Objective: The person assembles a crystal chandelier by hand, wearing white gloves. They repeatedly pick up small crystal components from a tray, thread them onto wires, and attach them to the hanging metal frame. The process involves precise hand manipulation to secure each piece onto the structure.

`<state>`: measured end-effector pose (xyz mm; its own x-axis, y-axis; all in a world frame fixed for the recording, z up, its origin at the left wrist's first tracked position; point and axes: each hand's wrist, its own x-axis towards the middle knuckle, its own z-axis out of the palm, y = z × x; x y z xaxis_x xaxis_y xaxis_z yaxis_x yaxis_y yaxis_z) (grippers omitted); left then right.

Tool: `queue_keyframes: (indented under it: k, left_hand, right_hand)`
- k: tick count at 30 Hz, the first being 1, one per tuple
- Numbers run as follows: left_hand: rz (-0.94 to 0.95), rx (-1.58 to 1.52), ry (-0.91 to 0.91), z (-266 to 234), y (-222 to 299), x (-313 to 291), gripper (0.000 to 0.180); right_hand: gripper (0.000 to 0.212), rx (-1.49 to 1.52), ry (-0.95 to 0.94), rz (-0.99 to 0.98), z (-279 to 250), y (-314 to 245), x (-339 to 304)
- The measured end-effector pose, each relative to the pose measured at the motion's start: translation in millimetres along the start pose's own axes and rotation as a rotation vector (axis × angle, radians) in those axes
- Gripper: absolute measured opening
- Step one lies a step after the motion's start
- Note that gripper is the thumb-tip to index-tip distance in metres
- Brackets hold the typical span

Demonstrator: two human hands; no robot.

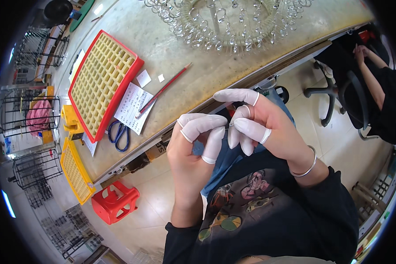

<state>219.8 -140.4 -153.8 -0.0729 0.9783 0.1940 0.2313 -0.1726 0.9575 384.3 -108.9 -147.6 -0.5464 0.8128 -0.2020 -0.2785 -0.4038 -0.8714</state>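
My left hand and my right hand meet in front of my body, just off the table's edge. White finger cots cover the fingertips of both. A tiny shiny metal piece sits at the tip of my right thumb and index finger, which pinch it. The thumb and fingers of my left hand are pressed together right beside it; what they grip is too small to make out. Beyond my hands, on the table, stands a round rack hung with many clear, glittering drops and rings.
At left on the table lie a red-rimmed tray with a cream grid, a red pencil, a printed paper slip and blue-handled scissors. A yellow tray and red stool are lower left. Another person's forearm shows at right, near a black chair.
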Motion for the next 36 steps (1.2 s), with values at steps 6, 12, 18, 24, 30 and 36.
queue_keyframes:
  k: [6,12,18,24,30,36]
  left_hand:
    - [0.07,0.024,-0.053,6,-1,1,0.013]
    - [0.071,0.019,-0.016,3,-1,1,0.011]
    - [0.105,0.145,-0.049,1,-2,-2,0.011]
    - [0.162,0.3,-0.021,1,1,-3,0.013]
    - [0.27,0.381,-0.001,1,0,-3,0.013]
    - [-0.122,-0.131,-0.089,-11,4,0,0.021]
  right_hand:
    - [0.044,0.117,-0.065,0.017,-4,0,-3]
    - [0.023,0.005,0.09,0.015,2,3,-3]
    - [0.013,-0.048,0.051,0.074,-4,4,-1]
    - [0.01,0.005,-0.012,0.136,-9,1,-1]
    - [0.007,0.049,0.014,0.137,-6,6,-1]
    - [0.008,-0.186,0.128,-0.051,1,7,0]
